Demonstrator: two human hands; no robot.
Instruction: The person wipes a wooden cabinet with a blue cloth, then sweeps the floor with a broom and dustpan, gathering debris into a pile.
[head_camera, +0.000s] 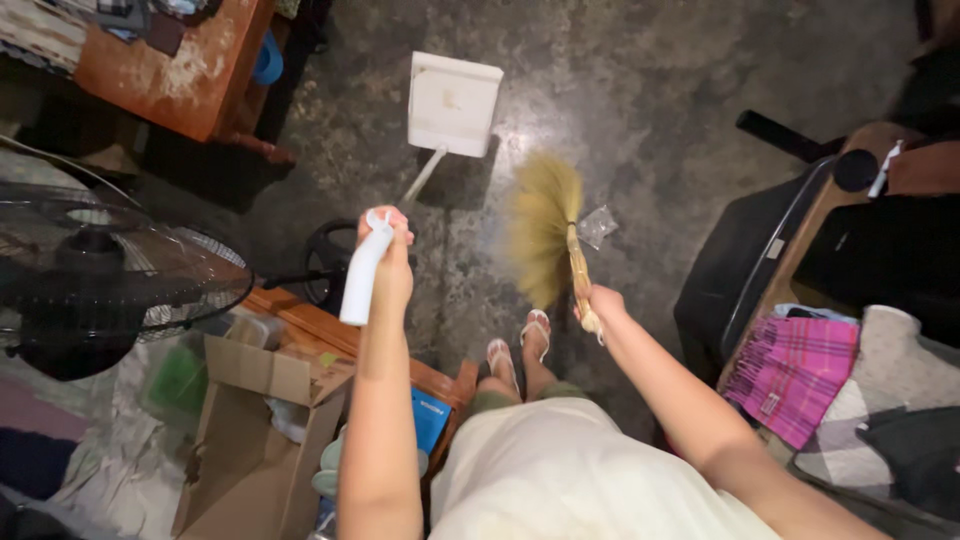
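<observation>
2 hands are busy as we look down: our left hand grips the white handle of a long dustpan, whose pan rests on the dark floor ahead of our sandalled feet. Our right hand clasps a straw broom, bristles just right of the pan. A clear wrapper beside the bristles may skid away if swept hard, we judge.

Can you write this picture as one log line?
left hand: grips white dustpan handle | right hand: grips straw broom | floor: clear wrapper
</observation>
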